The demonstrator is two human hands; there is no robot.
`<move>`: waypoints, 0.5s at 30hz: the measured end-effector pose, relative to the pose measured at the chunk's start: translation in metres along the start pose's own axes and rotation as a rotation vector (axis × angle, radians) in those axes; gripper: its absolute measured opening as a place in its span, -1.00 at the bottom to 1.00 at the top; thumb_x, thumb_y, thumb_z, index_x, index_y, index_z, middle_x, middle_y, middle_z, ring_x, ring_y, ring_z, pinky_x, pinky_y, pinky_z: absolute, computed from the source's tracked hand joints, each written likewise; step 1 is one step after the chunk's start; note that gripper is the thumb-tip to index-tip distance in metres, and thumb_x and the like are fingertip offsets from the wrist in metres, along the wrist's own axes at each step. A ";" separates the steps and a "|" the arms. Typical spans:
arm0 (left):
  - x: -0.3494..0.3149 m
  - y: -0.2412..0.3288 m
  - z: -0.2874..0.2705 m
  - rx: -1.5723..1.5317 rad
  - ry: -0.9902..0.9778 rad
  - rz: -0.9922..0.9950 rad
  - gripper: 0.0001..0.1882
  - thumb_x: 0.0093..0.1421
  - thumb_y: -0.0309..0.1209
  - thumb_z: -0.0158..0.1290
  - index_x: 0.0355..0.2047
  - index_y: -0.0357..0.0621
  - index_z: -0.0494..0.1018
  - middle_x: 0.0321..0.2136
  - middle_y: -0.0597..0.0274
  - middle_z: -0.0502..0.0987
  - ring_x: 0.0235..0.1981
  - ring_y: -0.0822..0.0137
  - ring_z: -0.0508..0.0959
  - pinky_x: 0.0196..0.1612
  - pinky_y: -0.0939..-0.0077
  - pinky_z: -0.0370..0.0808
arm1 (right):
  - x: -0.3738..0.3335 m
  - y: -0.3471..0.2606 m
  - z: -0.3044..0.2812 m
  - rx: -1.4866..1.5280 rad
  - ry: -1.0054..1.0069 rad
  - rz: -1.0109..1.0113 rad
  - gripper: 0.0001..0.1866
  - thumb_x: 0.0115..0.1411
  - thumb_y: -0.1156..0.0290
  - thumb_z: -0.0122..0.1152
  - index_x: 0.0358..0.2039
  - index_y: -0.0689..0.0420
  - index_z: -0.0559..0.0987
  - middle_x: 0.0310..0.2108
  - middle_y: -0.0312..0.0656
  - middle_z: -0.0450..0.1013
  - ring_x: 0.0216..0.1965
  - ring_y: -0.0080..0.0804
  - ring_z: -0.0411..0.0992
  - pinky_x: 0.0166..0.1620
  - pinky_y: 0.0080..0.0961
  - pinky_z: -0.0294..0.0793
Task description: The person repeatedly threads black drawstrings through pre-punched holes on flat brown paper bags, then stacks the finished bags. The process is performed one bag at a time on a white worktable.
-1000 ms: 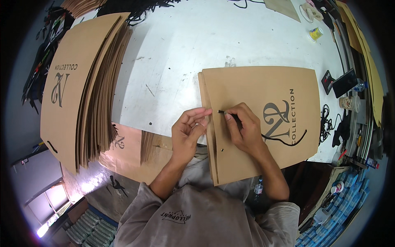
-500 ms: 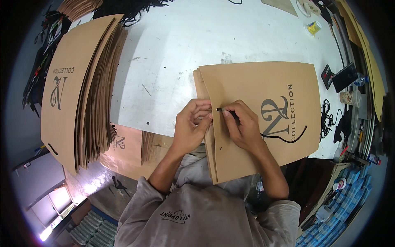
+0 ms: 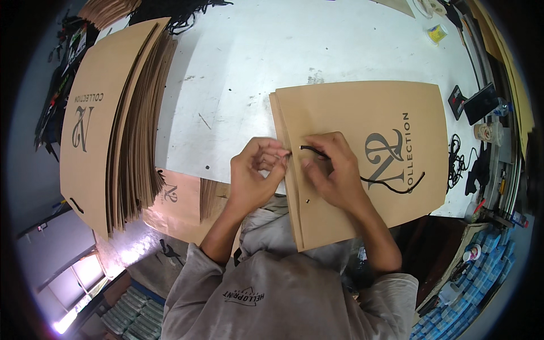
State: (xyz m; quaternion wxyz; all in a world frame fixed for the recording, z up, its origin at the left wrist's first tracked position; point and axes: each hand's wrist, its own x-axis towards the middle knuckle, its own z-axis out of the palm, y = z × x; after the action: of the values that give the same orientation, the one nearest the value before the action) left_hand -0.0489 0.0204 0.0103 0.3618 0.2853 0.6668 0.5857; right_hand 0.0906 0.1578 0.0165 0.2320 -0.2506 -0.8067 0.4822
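A brown paper bag with a dark printed logo lies flat on top of other bags, its folded mouth edge toward my left hand. A black cord comes out of one hole near that edge, passes beneath my right hand and trails across the print. My left hand is closed at the edge, thumb and fingers pinching what looks like the cord's dark tip behind the front panel. Above the hole, my right hand rests on the bag with thumb and fingers apart. A second hole shows lower down, with no cord in it.
A tall stack of similar bags stands on the left of the white table. Black cords lie heaped at the far left. On the right are a phone, a plastic cup, a small yellow tub and tangled cord.
My right thumb and fingers have parted from the cord at the hole. My left hand has drawn slightly left, and more cord now shows at the hole.
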 end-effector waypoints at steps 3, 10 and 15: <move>-0.016 0.006 -0.011 -0.217 -0.109 0.054 -0.77 0.29 -0.68 0.13 -0.05 -0.36 0.45 -0.25 0.12 0.65 -0.29 0.48 0.65 -0.27 0.60 0.62 | -0.006 -0.005 0.008 0.049 -0.036 -0.095 -0.75 0.18 0.54 0.37 -0.11 0.13 0.70 -0.13 -0.02 0.42 -0.03 -0.13 0.45 -0.03 -0.29 0.52; -0.004 0.011 -0.009 -0.415 -0.318 -0.318 -0.25 0.45 -0.36 0.08 0.52 -0.12 -0.02 -0.28 0.09 0.62 -0.35 0.50 0.62 -0.31 0.57 0.63 | -0.023 -0.028 0.006 0.007 -0.044 -0.464 -0.77 0.16 0.64 0.35 -0.15 0.18 0.73 -0.13 -0.07 0.44 -0.11 -0.13 0.47 0.03 -0.33 0.52; -0.015 -0.009 0.003 -0.321 -0.096 -0.166 -0.29 0.31 -0.63 0.16 0.42 -0.22 0.15 -0.32 0.19 0.58 -0.29 0.52 0.61 -0.26 0.57 0.59 | -0.020 -0.030 0.035 0.260 0.176 -0.080 -0.89 0.23 0.66 0.32 -0.22 0.35 0.64 -0.40 -0.08 0.55 -0.42 -0.44 0.53 -0.34 -0.56 0.54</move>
State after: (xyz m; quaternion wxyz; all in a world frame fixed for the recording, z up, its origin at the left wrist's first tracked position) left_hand -0.0375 0.0085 0.0035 0.4808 0.1957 0.5682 0.6385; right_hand 0.0790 0.1102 0.0254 0.3513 -0.2276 -0.7234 0.5490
